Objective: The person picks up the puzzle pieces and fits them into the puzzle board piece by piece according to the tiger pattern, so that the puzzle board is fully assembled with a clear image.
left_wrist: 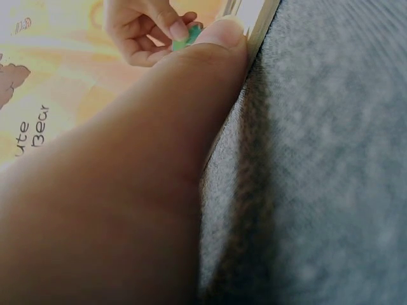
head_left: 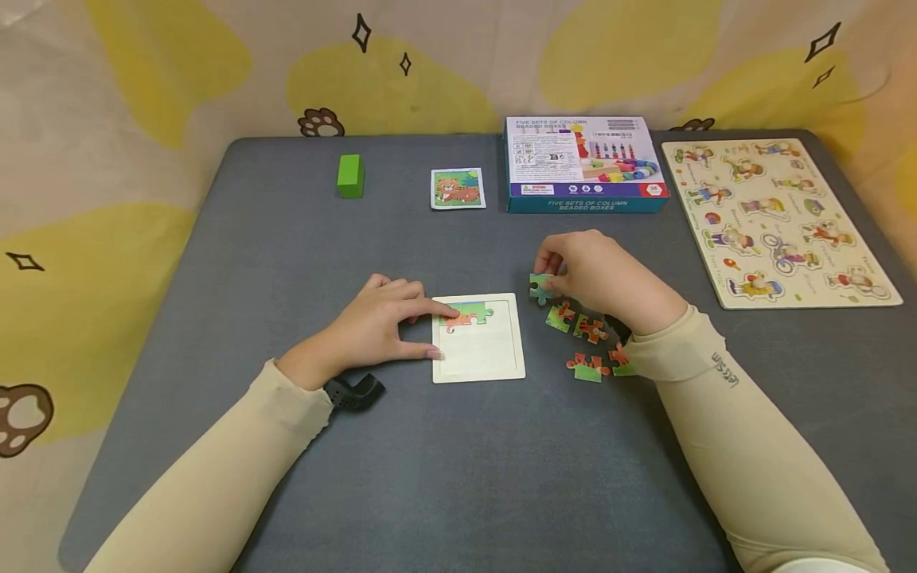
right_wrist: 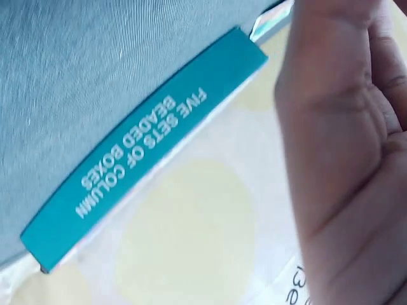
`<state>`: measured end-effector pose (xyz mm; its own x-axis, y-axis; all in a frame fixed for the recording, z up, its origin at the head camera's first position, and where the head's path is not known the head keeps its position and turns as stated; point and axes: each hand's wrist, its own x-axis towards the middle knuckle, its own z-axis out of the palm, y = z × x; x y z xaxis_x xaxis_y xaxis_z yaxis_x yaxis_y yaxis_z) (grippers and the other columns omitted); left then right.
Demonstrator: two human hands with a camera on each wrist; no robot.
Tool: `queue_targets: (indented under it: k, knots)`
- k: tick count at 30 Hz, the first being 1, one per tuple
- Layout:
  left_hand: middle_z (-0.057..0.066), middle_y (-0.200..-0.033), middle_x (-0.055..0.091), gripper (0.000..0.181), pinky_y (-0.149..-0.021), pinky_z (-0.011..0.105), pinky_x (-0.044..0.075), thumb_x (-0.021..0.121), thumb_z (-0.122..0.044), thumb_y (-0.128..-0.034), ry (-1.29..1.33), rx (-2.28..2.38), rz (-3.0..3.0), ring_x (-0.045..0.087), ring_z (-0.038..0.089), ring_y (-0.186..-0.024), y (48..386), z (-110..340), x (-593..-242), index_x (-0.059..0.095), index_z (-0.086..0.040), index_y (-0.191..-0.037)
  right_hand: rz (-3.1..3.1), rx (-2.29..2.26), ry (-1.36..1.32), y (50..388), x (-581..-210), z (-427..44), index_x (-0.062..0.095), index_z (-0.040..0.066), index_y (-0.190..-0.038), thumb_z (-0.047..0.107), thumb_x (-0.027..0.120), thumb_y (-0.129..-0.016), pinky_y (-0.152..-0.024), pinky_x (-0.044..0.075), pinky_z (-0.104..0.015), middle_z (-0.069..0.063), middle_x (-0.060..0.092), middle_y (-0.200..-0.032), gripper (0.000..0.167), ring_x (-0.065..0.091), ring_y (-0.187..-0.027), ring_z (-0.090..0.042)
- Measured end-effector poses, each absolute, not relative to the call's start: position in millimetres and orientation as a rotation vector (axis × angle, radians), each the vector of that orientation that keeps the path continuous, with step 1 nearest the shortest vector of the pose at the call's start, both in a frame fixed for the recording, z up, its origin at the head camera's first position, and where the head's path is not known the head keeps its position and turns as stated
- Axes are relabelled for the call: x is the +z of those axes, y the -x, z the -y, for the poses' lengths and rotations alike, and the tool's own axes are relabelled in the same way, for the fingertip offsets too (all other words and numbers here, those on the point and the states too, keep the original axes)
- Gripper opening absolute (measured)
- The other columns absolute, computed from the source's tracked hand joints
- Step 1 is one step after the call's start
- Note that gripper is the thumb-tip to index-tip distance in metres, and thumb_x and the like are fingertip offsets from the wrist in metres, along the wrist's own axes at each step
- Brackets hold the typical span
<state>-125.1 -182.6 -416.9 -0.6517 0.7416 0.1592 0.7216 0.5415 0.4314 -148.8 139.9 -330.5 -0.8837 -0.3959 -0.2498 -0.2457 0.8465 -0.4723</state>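
In the head view my left hand [head_left: 376,322] rests at the left edge of a cream puzzle board [head_left: 487,358]. Its index finger lies over the joined puzzle pieces [head_left: 473,313] in the board's upper left, and its thumb touches the lower left rim. Just right of the board my right hand [head_left: 598,274] pinches a green puzzle piece [head_left: 540,288] between thumb and fingers, tilted up. That piece [left_wrist: 185,39] also shows in the left wrist view. Several loose orange-and-green puzzle pieces [head_left: 588,368] lie below the right hand, one partly hidden by the sleeve.
A small tiger picture card [head_left: 457,189] lies behind the board, with a green block [head_left: 350,177] to its left. At the back stands a beaded-boxes carton [head_left: 587,163]. A large figure puzzle board [head_left: 781,223] takes up the right side of the grey table [head_left: 430,477].
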Motion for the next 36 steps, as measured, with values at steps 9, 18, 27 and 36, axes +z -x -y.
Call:
queue_targets:
  k: [9, 18, 27, 36]
  knots:
    - [-0.009, -0.083, 0.044, 0.056, -0.085, 0.042, 0.027, 0.086, -0.050, -0.0851, -1.292, 0.744, -2.718, 0.040, 0.008, -0.077, 124.7, 182.7, -417.7, 0.071, -0.033, -0.136, -2.617, -0.694, 0.535, 148.1, -337.4, -133.7, 0.072, 0.006, -0.105, 0.001, 0.070, -0.099, -0.070, 0.052, -0.038, -0.010, 0.068, -0.096, 0.008, 0.064, -0.079, -0.024]
    - [-0.009, -0.083, 0.045, 0.056, -0.084, 0.043, 0.027, 0.085, -0.052, -0.0853, -1.279, 0.726, -2.726, 0.040, 0.009, -0.076, 125.5, 182.7, -417.1, 0.071, -0.033, -0.136, -2.490, -0.746, 0.634, 141.6, -347.9, -116.4, 0.073, 0.004, -0.104, -0.004, 0.069, -0.098, -0.071, 0.055, -0.034, -0.010, 0.066, -0.096, 0.011, 0.065, -0.076, -0.020]
    - [-0.010, -0.084, 0.045, 0.056, -0.084, 0.042, 0.027, 0.085, -0.053, -0.0852, -1.289, 0.731, -2.726, 0.039, 0.009, -0.075, 125.4, 182.2, -416.4, 0.071, -0.032, -0.136, -2.618, -0.724, 0.710, 137.1, -356.2, -109.0, 0.076, 0.009, -0.093, -0.003, 0.074, -0.094, -0.073, 0.050, -0.037, -0.006, 0.065, -0.095, 0.012, 0.059, -0.082, -0.024]
    - [-0.009, -0.083, 0.044, 0.056, -0.083, 0.042, 0.027, 0.085, -0.053, -0.0852, -1.282, 0.728, -2.726, 0.039, 0.009, -0.076, 125.6, 183.1, -416.9, 0.071, -0.033, -0.136, -2.680, -0.654, 0.701, 131.1, -359.3, -99.5, 0.081, 0.010, -0.100, 0.001, 0.076, -0.095, -0.080, 0.053, -0.038, -0.005, 0.066, -0.106, 0.011, 0.062, -0.088, -0.024]
